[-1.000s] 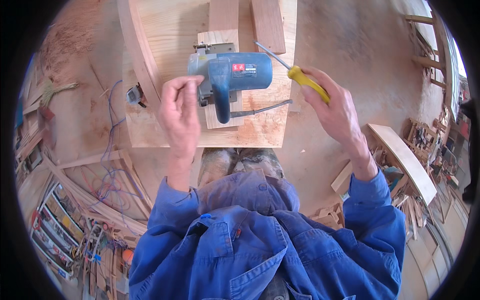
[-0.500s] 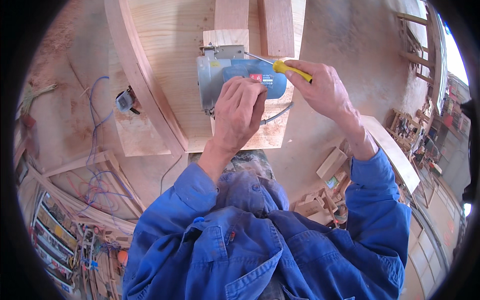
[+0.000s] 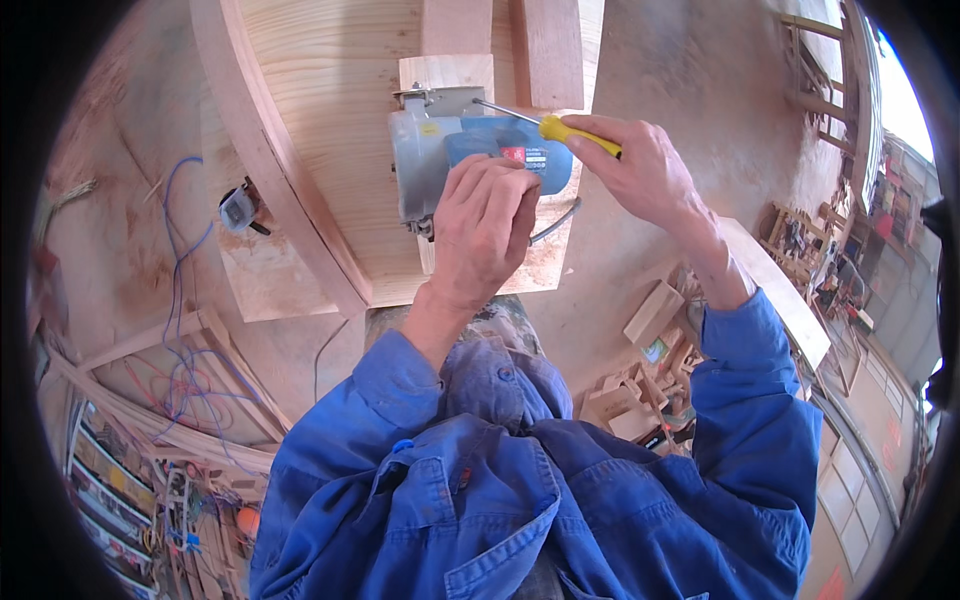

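Note:
A blue and grey corded power saw (image 3: pixel 425 165) lies on the wooden board in front of me. My left hand (image 3: pixel 482 215) is closed over its near side, fingers curled against the blue housing; what the fingertips grip is hidden. In my right hand (image 3: pixel 640 172) is a yellow-handled screwdriver (image 3: pixel 580 137), thumb and fingers wrapped round the handle. Its thin shaft points left, the tip at the metal plate (image 3: pixel 450 101) on the saw's far side. A small wood block (image 3: pixel 445 68) lies under that plate.
Two lengths of timber (image 3: pixel 548 55) lie beyond the saw. A long beam (image 3: pixel 275 150) runs along the board's left side, with a second small tool (image 3: pixel 240 208) left of it. Blue hose (image 3: pixel 178 270) trails over the floor. Wood offcuts (image 3: pixel 655 310) are heaped at right.
The screwdriver's tip has moved slightly left, from the metal plate's right edge onto the plate. My left hand keeps its place on the saw. The whole view has shifted a little.

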Demonstrator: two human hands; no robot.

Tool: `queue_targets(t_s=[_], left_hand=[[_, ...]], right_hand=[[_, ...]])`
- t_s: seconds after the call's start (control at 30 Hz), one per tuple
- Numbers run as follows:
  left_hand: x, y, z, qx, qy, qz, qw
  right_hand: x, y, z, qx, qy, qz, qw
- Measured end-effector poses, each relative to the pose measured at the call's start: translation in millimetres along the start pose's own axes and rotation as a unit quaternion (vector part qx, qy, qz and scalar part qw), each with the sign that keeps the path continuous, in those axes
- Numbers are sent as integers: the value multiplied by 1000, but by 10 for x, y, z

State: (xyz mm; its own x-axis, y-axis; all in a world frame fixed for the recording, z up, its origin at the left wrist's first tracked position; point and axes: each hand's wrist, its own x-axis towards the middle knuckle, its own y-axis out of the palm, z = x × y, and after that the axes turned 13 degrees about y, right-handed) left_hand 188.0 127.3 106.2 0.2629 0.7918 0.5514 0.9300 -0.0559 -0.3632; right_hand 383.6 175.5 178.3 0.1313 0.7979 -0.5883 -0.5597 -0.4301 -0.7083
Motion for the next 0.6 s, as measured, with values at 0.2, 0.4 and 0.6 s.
queue_targets(t_s=[0.2,0.4,0.6], left_hand=[[-16,15,10,18,9,3,1000],[5,-11,-17,9,0,17,1000],[-6,-21,18,-16,2,-1,1000]], right_hand=[[44,-34,83,-40,-11,13,999],[165,-188,311,-14,103,151,983],[310,-308,561,74,237,227,942]])
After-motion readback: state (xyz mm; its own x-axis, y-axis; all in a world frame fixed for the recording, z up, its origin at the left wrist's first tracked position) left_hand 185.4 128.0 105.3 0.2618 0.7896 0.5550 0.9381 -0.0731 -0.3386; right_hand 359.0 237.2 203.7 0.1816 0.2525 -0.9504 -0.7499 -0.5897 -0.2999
